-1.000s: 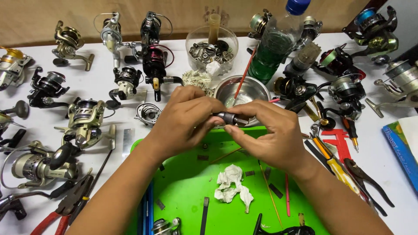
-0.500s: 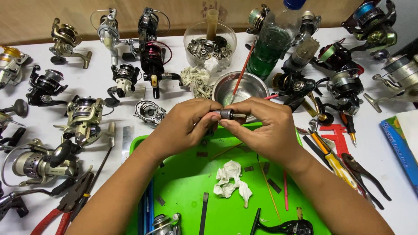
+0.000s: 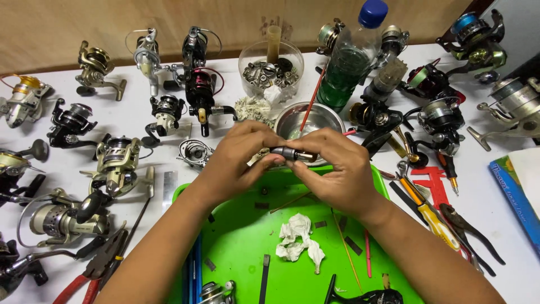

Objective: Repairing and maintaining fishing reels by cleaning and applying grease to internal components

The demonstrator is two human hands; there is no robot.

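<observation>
Head view, both my forearms entering from the lower edge and converging over the far rim of the bright green plastic tray (image 3: 242, 236). My left hand (image 3: 233, 163) is turned palm inward, fingers curled, thumb and fingertips pinching the left end of a small dark cylindrical metal part (image 3: 291, 153). My right hand (image 3: 337, 171) mirrors it, wrist bent slightly, fingers arched over the part and gripping its right end, where a brass-coloured tip shows. The part lies roughly level between the two hands, held in the air just above the tray's far rim and just in front of the round stainless steel bowl (image 3: 320, 115), in which a thin red stick (image 3: 311, 98) leans. On the tray below my wrists lies a crumpled white tissue (image 3: 298, 242). To the left on the white counter (image 3: 140, 121) stand many spinning fishing reels, among them a silver and gold one (image 3: 118, 163); red-handled pliers (image 3: 95, 264) lie near my left forearm, a yellow-handled screwdriver (image 3: 430, 217) beside my right
</observation>
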